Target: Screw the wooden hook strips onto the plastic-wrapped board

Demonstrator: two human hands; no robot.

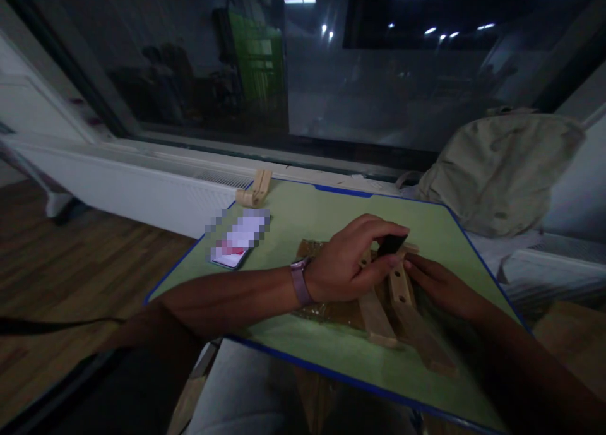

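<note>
My left hand (357,258), with a watch on its wrist, is closed on a small flat black piece (392,243), pinched between thumb and fingers. The black piece is tilted over a wooden piece with dark holes (401,286); whether they touch I cannot tell. Fingers of my right hand (438,286) close against the far right side of that holed piece, steadying its upper end. Two wooden bars (379,324) run from under my hands toward me. Beneath them lies a brown, shiny plastic-wrapped package (326,314), partly hidden by my left hand.
The green table (293,217) has a blue edge. A phone (237,255) lies at its left, its screen blurred out. Joined wooden pieces (255,192) stand at the back left corner. A grey-beige backpack (502,170) rests by the window at right. A radiator (156,192) is at left.
</note>
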